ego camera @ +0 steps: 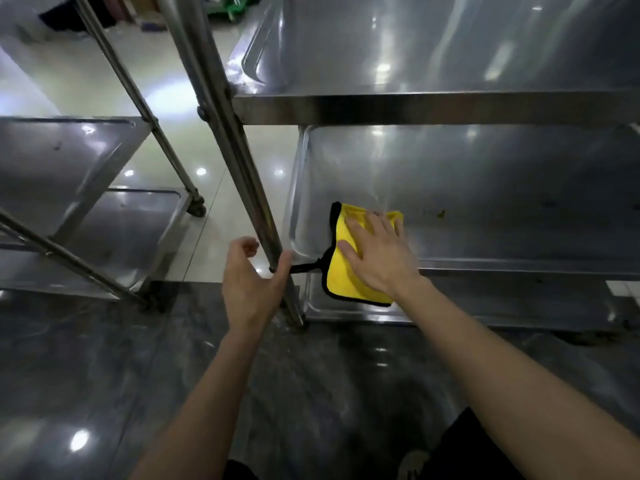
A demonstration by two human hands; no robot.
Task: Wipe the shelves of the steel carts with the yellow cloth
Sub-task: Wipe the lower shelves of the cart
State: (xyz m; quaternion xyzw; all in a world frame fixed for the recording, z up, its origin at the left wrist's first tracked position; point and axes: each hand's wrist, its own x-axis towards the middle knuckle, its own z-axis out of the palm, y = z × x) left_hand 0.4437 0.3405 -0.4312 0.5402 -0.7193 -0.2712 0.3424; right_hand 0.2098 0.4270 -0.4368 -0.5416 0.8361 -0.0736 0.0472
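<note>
A yellow cloth (341, 271) with a black hem lies over the front left corner of the middle shelf (485, 188) of the steel cart on the right. My right hand (379, 252) presses flat on the cloth with straight, spread fingers. My left hand (251, 282) curls loosely around the cart's front left post (242, 161) near the shelf corner, thumb against the post, without clearly clasping it. Small dark and yellowish spots (440, 213) mark the shelf to the right of the cloth.
The top shelf (433, 50) overhangs the middle one, and a bottom shelf (502, 303) sits below it. A second steel cart (69, 168) stands at the left on castors. Glossy pale and dark floor tiles lie between and in front. A green object lies far back.
</note>
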